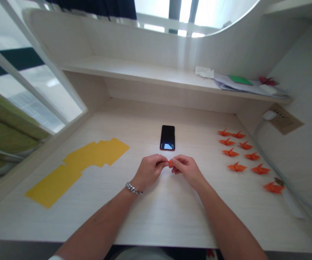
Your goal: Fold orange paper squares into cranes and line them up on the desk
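Observation:
Between my fingertips is a small piece of folded orange paper (170, 164), mostly hidden by the fingers. My left hand (150, 169), with a silver chain bracelet (133, 189) at the wrist, pinches its left side. On its right side, my right hand (185, 167) grips it between thumb and fingers. Just beyond both hands a black phone (167, 137) lies flat on the desk. Several folded orange paper cranes (237, 167) stand in two rough columns at the right, with one more crane (273, 187) nearer the front.
Yellow paper sheets (91, 155) lie overlapping on the left of the desk (145, 112). A grey cable (264, 153) runs from a wall socket (285, 119) down the right edge. Papers and a green sheet (240, 80) rest on the shelf (145, 74) above.

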